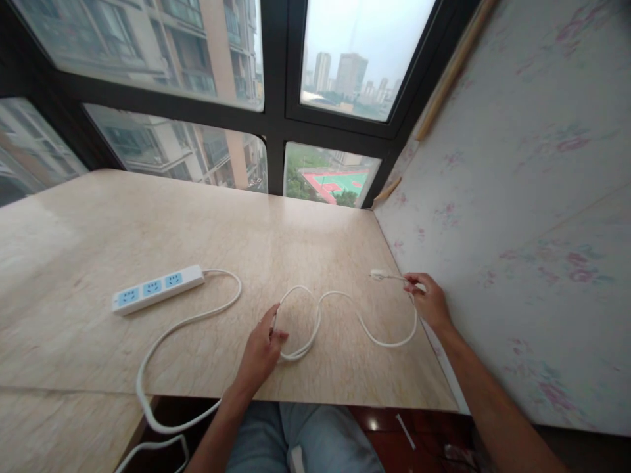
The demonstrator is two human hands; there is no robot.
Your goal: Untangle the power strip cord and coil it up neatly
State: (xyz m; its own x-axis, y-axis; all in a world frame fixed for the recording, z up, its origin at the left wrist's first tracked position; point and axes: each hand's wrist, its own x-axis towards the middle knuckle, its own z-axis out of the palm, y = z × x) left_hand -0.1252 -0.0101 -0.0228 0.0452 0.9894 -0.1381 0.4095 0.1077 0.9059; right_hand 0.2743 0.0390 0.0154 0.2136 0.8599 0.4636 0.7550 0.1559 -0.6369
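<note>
A white power strip (158,289) with three blue socket panels lies on the left part of the stone sill. Its white cord (148,355) loops down past the front edge, then runs across the sill in curves. My left hand (263,345) is at a loop of this cord near the front edge, thumb and fingers curled around it. Over at the right, my right hand (428,297) pinches the cord a short way behind the plug (377,274), which points left just above or on the sill; which one I cannot tell.
Beige stone sill (315,243) meets a dark window frame (276,125) at the back. A wall with floral paper (503,249) bounds the right side. My legs (305,437) are below the front edge, where some cord hangs at the left.
</note>
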